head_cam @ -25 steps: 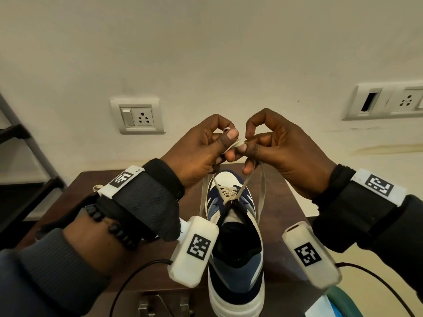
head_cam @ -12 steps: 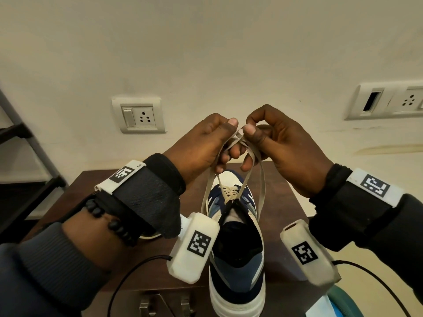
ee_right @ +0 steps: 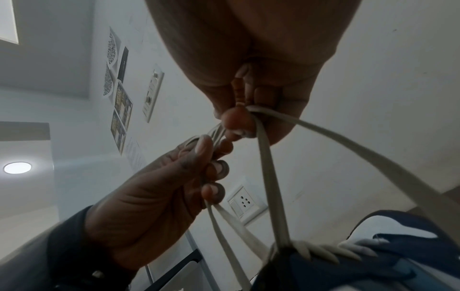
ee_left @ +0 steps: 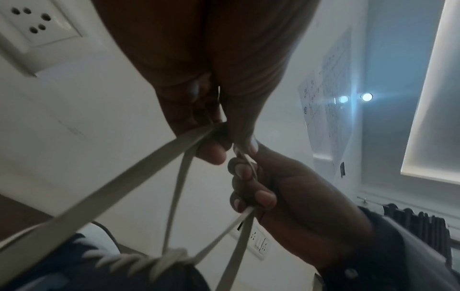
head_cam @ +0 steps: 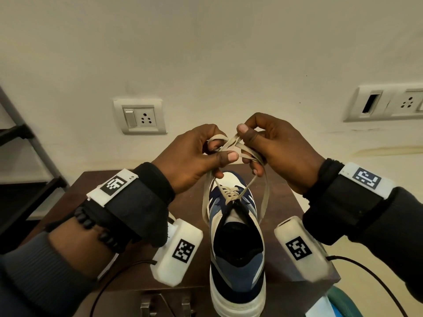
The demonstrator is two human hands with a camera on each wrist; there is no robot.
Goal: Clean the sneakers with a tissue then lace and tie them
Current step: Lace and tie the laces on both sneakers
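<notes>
We count one sneaker (head_cam: 237,234) at lower centre, on one brown table (head_cam: 187,209). One beige lace (head_cam: 231,146) runs up from it to two hands: left hand (head_cam: 194,161) and right hand (head_cam: 278,148). Two wall socket plates appear: one socket plate (head_cam: 140,116) at centre left, one double socket plate (head_cam: 389,102) at the right edge. We count four black-and-white marker tags.

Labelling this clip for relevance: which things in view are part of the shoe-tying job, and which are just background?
In the job:
- sneaker, on the table
- laces, looped and crossed above it
- left hand, gripping the laces
- right hand, gripping the laces

Just lying about:
- wall socket
- second socket panel
- shelf frame at left
- posters on the wall
</notes>
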